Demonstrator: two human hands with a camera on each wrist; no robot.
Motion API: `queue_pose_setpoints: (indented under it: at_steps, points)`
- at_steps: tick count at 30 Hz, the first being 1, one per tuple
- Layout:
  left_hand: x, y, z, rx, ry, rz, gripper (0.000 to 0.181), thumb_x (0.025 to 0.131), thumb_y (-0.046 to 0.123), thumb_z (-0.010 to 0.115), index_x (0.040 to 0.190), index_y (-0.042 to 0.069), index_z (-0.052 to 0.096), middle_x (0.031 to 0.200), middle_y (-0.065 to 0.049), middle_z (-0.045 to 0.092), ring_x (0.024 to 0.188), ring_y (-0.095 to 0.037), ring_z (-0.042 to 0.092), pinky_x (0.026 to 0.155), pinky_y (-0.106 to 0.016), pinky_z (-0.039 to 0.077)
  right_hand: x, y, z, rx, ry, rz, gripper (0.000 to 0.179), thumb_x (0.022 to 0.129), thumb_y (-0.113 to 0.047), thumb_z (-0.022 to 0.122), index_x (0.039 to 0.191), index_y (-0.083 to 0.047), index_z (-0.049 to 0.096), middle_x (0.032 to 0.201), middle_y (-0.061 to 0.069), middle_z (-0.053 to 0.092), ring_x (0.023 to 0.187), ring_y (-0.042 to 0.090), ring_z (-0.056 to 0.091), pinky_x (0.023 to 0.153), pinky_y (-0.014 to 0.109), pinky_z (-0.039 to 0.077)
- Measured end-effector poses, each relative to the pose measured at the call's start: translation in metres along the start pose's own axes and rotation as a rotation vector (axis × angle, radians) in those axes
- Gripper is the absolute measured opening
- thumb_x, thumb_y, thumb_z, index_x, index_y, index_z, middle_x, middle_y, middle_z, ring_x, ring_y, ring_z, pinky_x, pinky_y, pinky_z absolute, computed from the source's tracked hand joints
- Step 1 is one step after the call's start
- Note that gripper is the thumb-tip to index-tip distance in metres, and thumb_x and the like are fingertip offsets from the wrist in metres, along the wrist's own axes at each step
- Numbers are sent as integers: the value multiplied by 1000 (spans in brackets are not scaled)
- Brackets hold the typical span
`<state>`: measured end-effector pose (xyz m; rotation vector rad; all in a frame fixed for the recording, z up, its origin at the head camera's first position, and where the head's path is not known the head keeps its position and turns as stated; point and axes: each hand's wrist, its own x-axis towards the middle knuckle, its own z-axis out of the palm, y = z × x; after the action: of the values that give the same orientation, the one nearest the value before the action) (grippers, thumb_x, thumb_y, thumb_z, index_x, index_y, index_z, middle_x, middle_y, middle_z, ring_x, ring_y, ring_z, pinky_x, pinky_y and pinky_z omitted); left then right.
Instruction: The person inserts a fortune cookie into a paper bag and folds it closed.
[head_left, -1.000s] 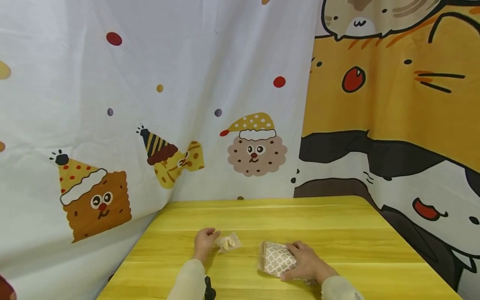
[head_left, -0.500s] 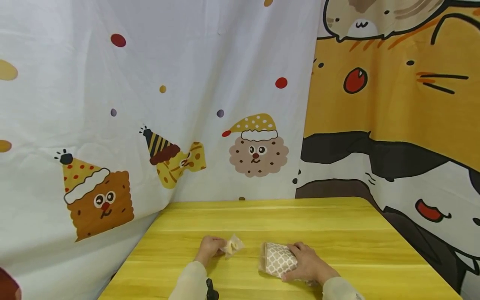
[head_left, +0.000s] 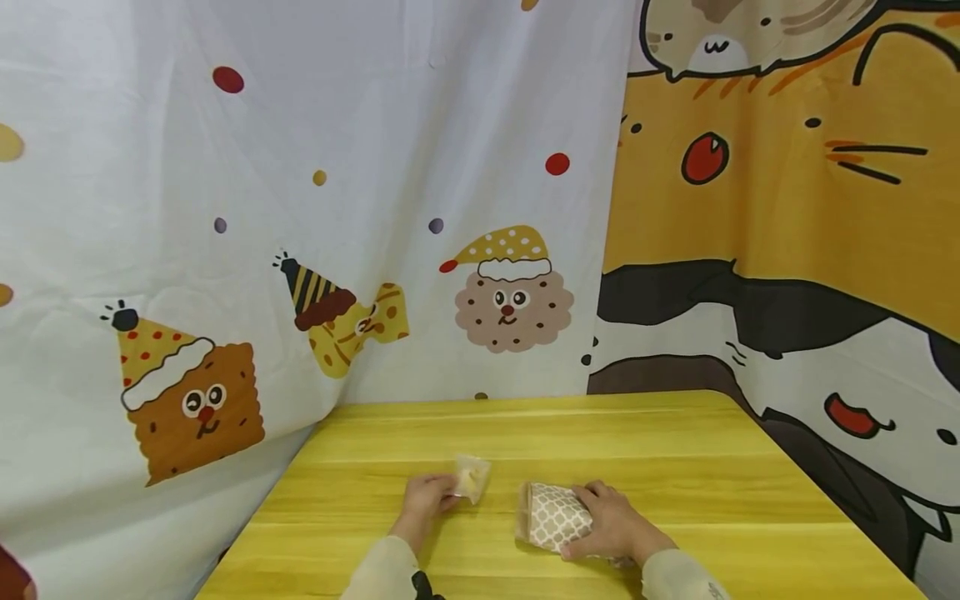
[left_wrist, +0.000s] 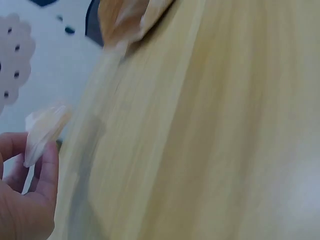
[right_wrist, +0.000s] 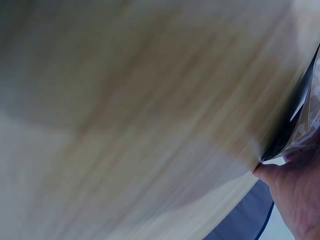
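Pinching a clear packet [head_left: 473, 478] that juts past the fingertips [left_wrist: 51, 154] — left hand [head_left: 426, 498]; gripping a patterned bag [head_left: 557, 517] — right hand [head_left: 613, 527].

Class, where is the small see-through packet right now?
In the head view, the packet is pinched in the left hand over the table, left of the patterned bag that the right hand grips.

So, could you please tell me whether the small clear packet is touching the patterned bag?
Apart: the head view shows a bare strip of yellow table between the small clear packet and the patterned bag.
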<state>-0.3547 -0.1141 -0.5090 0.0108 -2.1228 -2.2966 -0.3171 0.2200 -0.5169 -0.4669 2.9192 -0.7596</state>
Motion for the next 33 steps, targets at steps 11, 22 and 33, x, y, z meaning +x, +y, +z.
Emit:
queue_pose_setpoints:
  at_steps: [11,22,33]
  points:
    - [-33,-3,39,-47,-69,-42,19,92,2,61,101,-14,64,93,-14,67,81,-19,68,79,-35,58,-1,-2,-1,5,2,2,107,70,-67,79,148,-5,43,141,20,43,128,48,40,97,69,36]
    - [-39,-15,69,41,-87,-21,13,88,-3,63,93,-14,66,83,-11,66,73,-18,66,71,-35,60,0,-3,1,-14,12,-1,108,68,-67,80,149,-4,42,140,19,43,127,48,40,97,70,36]
    - [-44,-13,96,261,-63,104,6,85,-4,69,83,-8,71,72,-7,68,62,-13,59,56,-28,53,0,-1,1,-3,7,-3,112,67,-71,78,149,-4,42,140,19,43,128,49,39,98,70,35]
